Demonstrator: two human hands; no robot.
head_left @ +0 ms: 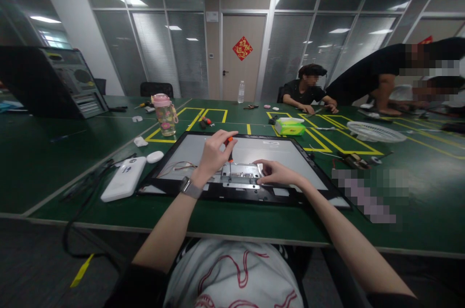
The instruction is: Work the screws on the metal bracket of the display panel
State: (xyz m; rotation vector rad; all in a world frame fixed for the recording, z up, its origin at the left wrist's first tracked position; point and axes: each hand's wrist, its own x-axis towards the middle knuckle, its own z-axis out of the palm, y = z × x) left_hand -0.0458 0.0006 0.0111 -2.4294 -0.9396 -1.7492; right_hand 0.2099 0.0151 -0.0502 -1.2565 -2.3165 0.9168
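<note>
A flat display panel point(192, 148) with a black frame lies back side up on the table in front of me. A silver metal bracket point(243, 171) sits on it near its front edge. My left hand point(213, 157), with a watch on its wrist, is closed round the orange and black handle of a screwdriver point(230, 152). The screwdriver stands nearly upright, its shaft going down to the left part of the bracket. Thumb and fingers of my right hand point(279, 173) grip the bracket's right end. Thin wires point(178, 166) run on the panel left of the bracket.
A white power bank-like device point(125, 179) and a small white case point(155, 157) lie left of the panel. Behind are a pink-lidded bottle point(165, 115) and a green packet point(289, 127). A white fan grille point(376, 131) lies right. Two people point(303, 92) work across the table.
</note>
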